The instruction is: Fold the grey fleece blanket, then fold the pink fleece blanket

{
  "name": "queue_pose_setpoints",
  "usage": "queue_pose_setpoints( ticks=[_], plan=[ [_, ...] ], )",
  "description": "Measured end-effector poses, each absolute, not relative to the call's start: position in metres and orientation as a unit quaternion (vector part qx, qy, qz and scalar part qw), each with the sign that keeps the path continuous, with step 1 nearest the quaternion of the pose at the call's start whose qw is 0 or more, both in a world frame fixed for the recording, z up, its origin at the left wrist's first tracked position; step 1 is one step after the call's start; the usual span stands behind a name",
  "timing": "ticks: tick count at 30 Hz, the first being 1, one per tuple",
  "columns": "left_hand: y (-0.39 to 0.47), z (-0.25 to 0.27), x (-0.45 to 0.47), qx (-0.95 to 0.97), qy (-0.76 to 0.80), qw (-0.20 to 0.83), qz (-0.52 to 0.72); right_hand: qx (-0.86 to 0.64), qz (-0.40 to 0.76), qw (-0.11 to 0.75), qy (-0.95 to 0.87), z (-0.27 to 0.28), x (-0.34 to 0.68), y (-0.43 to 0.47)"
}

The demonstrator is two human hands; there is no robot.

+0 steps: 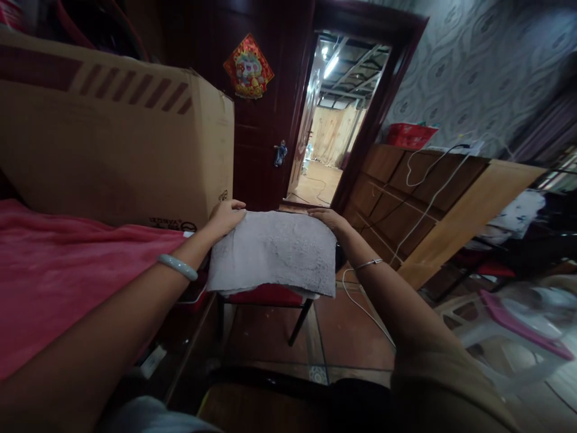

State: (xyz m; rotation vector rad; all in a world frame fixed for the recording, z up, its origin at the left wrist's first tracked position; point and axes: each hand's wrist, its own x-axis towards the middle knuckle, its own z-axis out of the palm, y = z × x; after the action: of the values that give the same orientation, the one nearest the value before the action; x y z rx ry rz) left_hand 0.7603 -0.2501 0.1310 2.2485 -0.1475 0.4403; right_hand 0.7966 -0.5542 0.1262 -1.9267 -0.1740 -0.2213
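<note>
A light grey, fuzzy towel (274, 249), folded over, spans the space between my two hands above a red-seated chair (264, 296). My left hand (226, 216) grips the towel's far left corner, with the fingers partly visible and a pale bangle on that wrist. At the far right corner, my right hand (328, 220) holds the cloth, its fingers lying along the top edge. The towel's lower edge hangs in front of the chair and sags upward in the middle. Whether the cloth rests on the chair is hard to tell.
To the left, a large cardboard box (112, 144) stands on a pink blanket (76, 270). A wooden cabinet (433, 186) with loose cables and a red basket (410, 135) is at the right. A white-legged stool (527, 328) stands nearer. Behind is a dark door (265, 120).
</note>
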Motion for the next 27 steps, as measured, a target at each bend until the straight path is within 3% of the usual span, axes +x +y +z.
queue_pose_setpoints(
  ticks=[7,12,16,21,27],
  plan=[
    [-0.247,0.134,0.754,0.882,-0.063,0.387,0.261,-0.827,-0.108,0.549,-0.047,0.141,0.787,-0.556],
    [-0.244,0.134,0.752,0.915,-0.083,0.346,0.193,-0.887,-0.148,0.436,-0.029,0.136,0.775,-0.552],
    [-0.245,0.146,0.744,0.927,-0.076,0.301,0.210,-0.900,-0.193,0.386,-0.055,0.147,0.764,-0.548],
    [-0.269,0.167,0.731,0.905,-0.221,0.223,0.287,-0.896,-0.287,0.205,-0.269,0.170,0.739,-0.527],
    [-0.286,0.148,0.725,0.952,-0.245,0.134,0.122,-0.921,-0.155,0.109,-0.341,0.149,0.722,-0.509]
  ],
)
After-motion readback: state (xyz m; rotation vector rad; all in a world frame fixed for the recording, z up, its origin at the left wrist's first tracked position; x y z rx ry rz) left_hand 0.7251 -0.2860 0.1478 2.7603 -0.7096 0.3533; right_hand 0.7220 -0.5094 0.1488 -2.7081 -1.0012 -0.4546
